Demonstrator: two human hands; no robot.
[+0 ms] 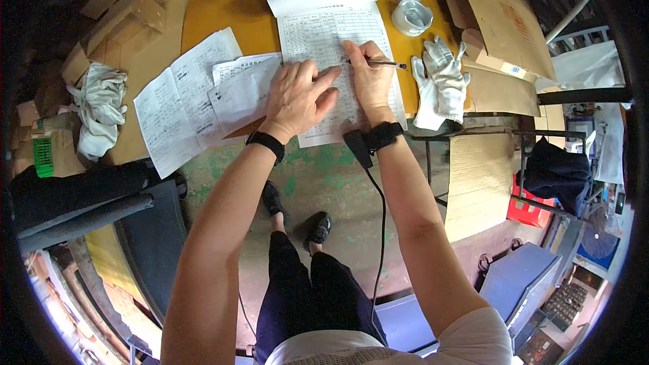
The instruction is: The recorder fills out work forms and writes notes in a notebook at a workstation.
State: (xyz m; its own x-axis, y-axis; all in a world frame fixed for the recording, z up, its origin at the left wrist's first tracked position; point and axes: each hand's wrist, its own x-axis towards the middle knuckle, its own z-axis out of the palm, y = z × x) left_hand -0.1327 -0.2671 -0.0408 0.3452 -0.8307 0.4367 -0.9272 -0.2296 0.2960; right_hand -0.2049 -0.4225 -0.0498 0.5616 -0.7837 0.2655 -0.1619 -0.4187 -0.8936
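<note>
My right hand [368,74] grips a dark pen [382,63] with its tip on a printed table form [318,34] on a pad whose top sheets are rolled back. My left hand [297,94] lies flat on the lower left of the same form, index finger stretched toward the pen hand. Both wrists wear black bands; a black cable runs down from the right one. The pad rests on a yellow table [230,10].
Loose printed sheets [182,101] lie left of the pad. White work gloves [439,81] lie right of it, two metal cans [409,3] behind. Cardboard pieces [500,20] cover both table ends; a white cloth [101,111] lies far left. A red crate [531,209] stands below right.
</note>
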